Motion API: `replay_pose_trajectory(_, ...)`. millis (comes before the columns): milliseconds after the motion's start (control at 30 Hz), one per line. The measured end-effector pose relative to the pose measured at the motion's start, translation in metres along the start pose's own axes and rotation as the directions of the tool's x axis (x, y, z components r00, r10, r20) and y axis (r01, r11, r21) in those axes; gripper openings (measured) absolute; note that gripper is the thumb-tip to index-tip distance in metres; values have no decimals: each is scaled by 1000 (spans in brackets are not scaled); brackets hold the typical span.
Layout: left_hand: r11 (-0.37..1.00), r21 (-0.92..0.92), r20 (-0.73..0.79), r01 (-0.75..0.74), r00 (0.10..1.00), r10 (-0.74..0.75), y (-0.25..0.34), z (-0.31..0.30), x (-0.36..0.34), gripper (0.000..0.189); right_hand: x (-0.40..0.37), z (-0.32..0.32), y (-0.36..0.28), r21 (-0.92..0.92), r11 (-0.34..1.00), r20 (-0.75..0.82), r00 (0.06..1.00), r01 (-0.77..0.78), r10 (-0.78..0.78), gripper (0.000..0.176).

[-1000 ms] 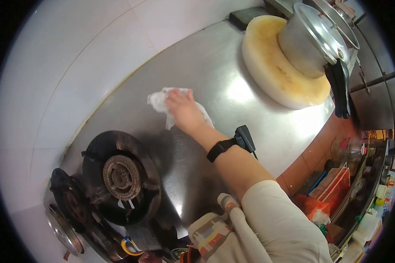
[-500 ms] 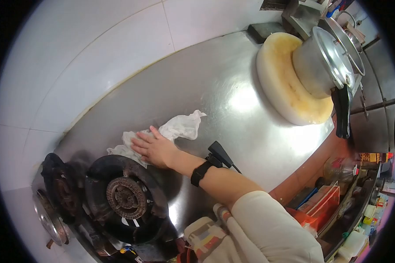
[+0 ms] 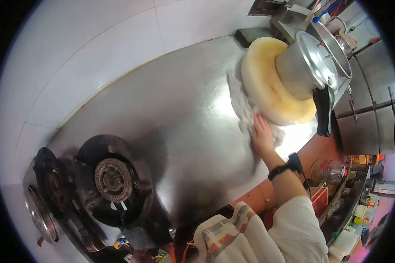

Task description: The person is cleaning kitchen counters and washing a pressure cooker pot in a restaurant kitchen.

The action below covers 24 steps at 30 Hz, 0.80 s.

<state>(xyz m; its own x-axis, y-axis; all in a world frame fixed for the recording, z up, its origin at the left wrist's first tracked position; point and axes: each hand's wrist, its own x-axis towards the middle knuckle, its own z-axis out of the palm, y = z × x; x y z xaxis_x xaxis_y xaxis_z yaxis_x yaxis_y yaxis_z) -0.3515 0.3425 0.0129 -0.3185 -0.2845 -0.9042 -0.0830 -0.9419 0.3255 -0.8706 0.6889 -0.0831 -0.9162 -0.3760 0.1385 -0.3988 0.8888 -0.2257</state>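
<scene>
My right hand (image 3: 263, 136) lies palm down on a crumpled white cloth (image 3: 241, 103), its fingers stretched out and pressed flat. The cloth spreads over the steel countertop (image 3: 175, 109) along the near edge of a thick, round, yellowed chopping block (image 3: 263, 83). Part of it is hidden under the hand, and it looks smeared by motion. On the block stands a silver pressure cooker (image 3: 296, 65) with a black handle (image 3: 324, 111) pointing toward me. A black strap with a small device (image 3: 289, 165) is around my right wrist. My left hand is out of view.
Two black gas burners (image 3: 114, 179) (image 3: 52, 184) sit at the left, beside a metal lid (image 3: 39, 212). White wall tiles (image 3: 96, 57) run behind the counter. A large metal basin (image 3: 333, 48) stands behind the cooker. Below right are a plastic bottle (image 3: 329, 171) and a red crate (image 3: 320, 199).
My right hand and the cloth have moved right, from beside the burners to the chopping block's edge. The whole view has shifted slightly.
</scene>
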Motion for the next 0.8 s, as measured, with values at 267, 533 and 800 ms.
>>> replay_pose_trajectory(267,993,94,296,-77,954,46,-26,87,-5,63,-94,-45,170,283,799,-283,750,-530,598,28)
replay_pose_trajectory(533,992,124,390,-17,920,-33,-64,157,22,53,-122,-84,110,857,443,-268,504,-265,821,24)
replay_pose_trajectory(800,976,218,408,-24,910,-69,-104,188,43,13,-92,-61,-79,716,698,-229,943,-4,240,24)
